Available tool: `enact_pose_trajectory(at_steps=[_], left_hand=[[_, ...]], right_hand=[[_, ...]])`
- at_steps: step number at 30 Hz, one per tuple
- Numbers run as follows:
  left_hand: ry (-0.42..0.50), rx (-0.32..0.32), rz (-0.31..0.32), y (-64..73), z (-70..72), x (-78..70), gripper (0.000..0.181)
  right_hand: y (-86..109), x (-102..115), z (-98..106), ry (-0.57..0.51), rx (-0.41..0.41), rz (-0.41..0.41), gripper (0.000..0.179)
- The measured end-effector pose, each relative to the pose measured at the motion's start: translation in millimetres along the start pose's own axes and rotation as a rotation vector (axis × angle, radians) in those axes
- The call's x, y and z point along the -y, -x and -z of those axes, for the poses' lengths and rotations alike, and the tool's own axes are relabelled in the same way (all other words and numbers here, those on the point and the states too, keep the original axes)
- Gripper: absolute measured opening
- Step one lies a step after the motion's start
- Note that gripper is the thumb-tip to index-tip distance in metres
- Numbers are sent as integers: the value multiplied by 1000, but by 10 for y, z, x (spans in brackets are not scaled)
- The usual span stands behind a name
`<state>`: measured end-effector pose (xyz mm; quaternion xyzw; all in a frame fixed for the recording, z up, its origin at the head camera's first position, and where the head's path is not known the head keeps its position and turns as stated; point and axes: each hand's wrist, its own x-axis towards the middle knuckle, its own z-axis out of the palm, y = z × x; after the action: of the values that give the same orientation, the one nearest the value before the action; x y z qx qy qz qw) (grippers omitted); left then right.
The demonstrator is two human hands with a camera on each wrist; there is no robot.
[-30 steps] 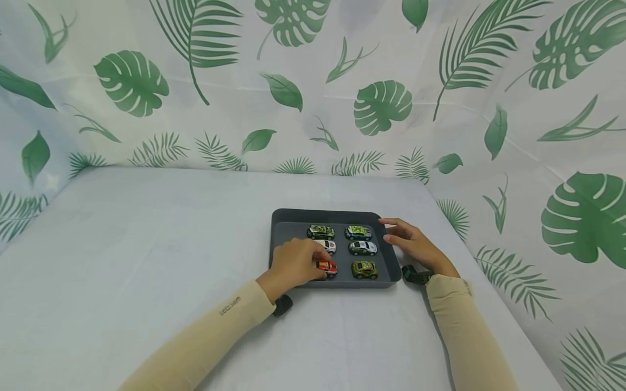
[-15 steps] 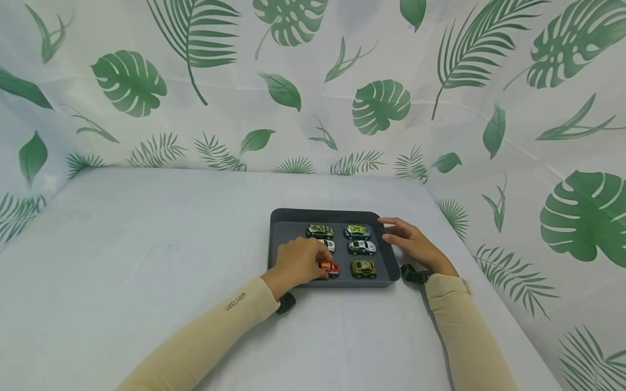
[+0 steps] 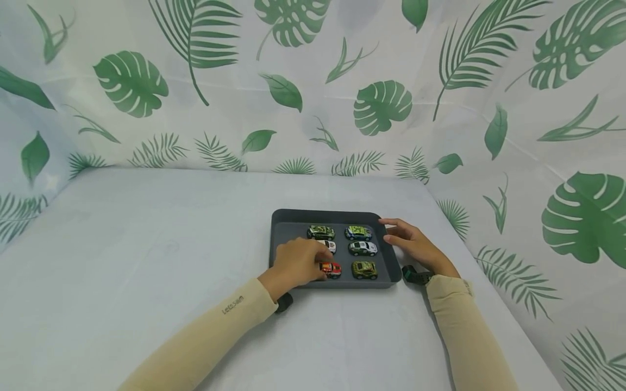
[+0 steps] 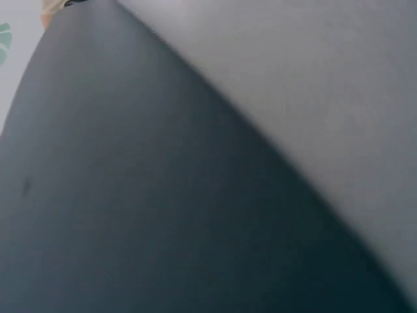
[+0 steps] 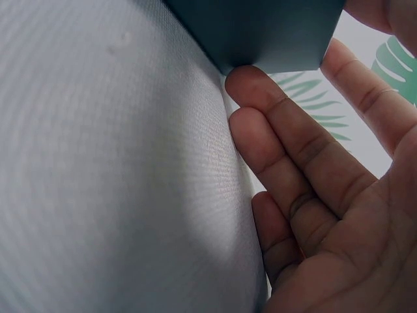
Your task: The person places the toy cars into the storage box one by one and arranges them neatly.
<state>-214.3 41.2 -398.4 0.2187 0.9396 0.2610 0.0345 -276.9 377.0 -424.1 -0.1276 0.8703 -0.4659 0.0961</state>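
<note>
A dark grey tray [image 3: 293, 216] on the white-covered table holds several toy cars in two columns. My left hand [image 3: 297, 263] reaches over its near left part and pinches a red toy car [image 3: 332, 270] by the left end. Part of a white toy car [image 3: 330, 246] behind it is hidden by that hand. My right hand [image 3: 414, 244] is at the tray's right side, its fairly straight fingers touching the wall. The right wrist view shows fingertips [image 5: 251, 85] against the tray's outer wall [image 5: 260, 32]. The left wrist view shows only the tray wall [image 4: 163, 182] up close, with no fingers visible.
Beside the red car stands a camouflage toy car [image 3: 364, 270]. A black-and-white toy car [image 3: 363, 248], a green-and-blue one [image 3: 358, 233] and a dark green one [image 3: 320, 232] sit farther back. A leaf-patterned cloth [image 3: 220, 119] hangs behind and to the right of the table.
The red toy car has shifted slightly to the right in the tray, with my left hand still at its left end. My right hand and the tray stay in place.
</note>
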Motion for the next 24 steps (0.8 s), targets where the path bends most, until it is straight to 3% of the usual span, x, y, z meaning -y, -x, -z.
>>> enact_pose_trajectory(at_steps=[6,12,16,20,24], left_hand=[[50,-64,-59,147,173,130,40],[62,-206,-126,345,378,418,57],[15,-282,-61,454,500,707,64],[-68,-316,12,576,651,1014,64],[-152,-354,84,681,880,1292,68]], right_hand=[[-13,-15,0,-1,5,16,57],[4,-19,39,15,14,26,58],[23,-29,61,23,8,3,61],[54,-52,65,47,-36,7,61],[78,-83,103,232,-163,45,56]])
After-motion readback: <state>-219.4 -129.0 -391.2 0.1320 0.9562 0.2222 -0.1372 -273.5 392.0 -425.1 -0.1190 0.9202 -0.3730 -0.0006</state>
